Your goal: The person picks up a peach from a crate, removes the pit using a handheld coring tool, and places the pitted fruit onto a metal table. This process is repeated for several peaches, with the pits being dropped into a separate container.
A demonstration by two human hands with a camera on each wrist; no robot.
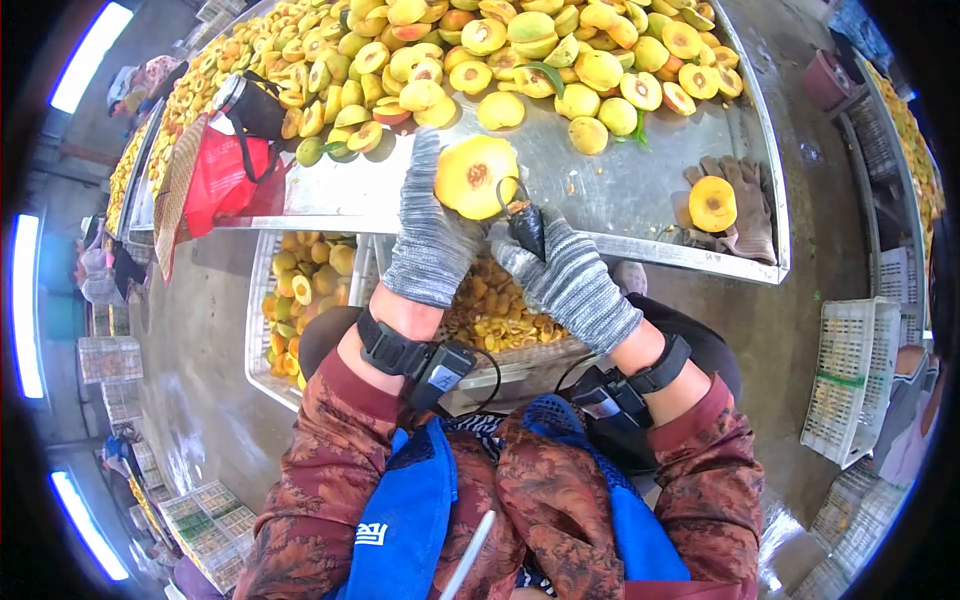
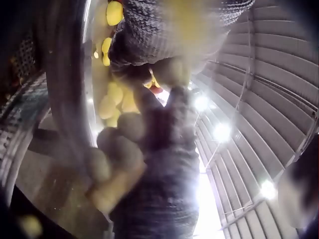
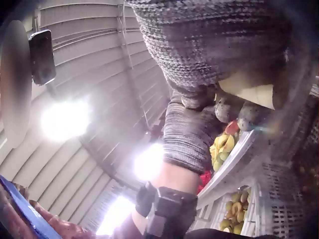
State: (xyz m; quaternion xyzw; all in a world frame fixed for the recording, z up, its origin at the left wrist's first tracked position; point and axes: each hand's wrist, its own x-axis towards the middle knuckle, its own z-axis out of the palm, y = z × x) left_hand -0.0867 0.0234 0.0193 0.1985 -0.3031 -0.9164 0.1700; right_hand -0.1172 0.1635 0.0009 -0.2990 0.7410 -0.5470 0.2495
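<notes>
Yellow fruit half (image 1: 468, 172): it is in the left hand, above the near edge of the metal worktop (image 1: 610, 190), with its cut face turned up to the head camera; probably it is held so that the brown hollow in the middle is easy to see and to reach.
Left hand (image 1: 428, 240): in a grey striped glove, its grip is closed on the fruit half, the long fingers along one side, which seems to leave the other side free.
Right hand (image 1: 575, 275): also gloved, it grips the black handle of a small loop tool (image 1: 527, 232).
Loop: the thin curve lies over the fruit's right edge; whether it touches the flesh, I cannot tell.
Heap of fruit (image 1: 483, 37): it covers the far part of the worktop, I think to keep the near part for working.
Spare glove (image 1: 755, 222): it lies at the right corner, with another fruit half (image 1: 712, 203) resting upon it.
Crate pieces (image 1: 505, 328): yellow bits sit below the hands, perhaps because falling scraps are caught there.
Red bag (image 1: 222, 172): at the left edge, apart from both hands.
</notes>
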